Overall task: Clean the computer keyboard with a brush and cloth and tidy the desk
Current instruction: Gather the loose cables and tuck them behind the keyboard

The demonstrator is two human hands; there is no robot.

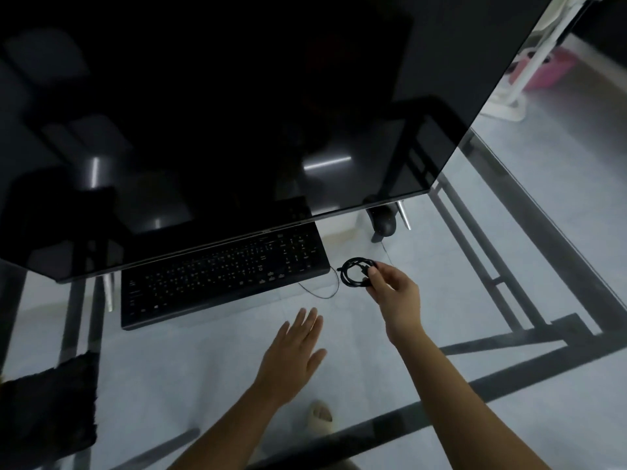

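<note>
Seemingly clean black keyboard (224, 279), glossy.

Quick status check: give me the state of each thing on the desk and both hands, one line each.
Monitor: screen dark, standing upright on the glass desk.
Keyboard: flat on the desk, partly under the monitor's lower edge.
Cable: coiled, pinched in the right hand, beside the keyboard's right end.
Left hand: open, flat, empty, over the desk.
Cloth: dark, lying at the desk's left edge, untouched.
</note>
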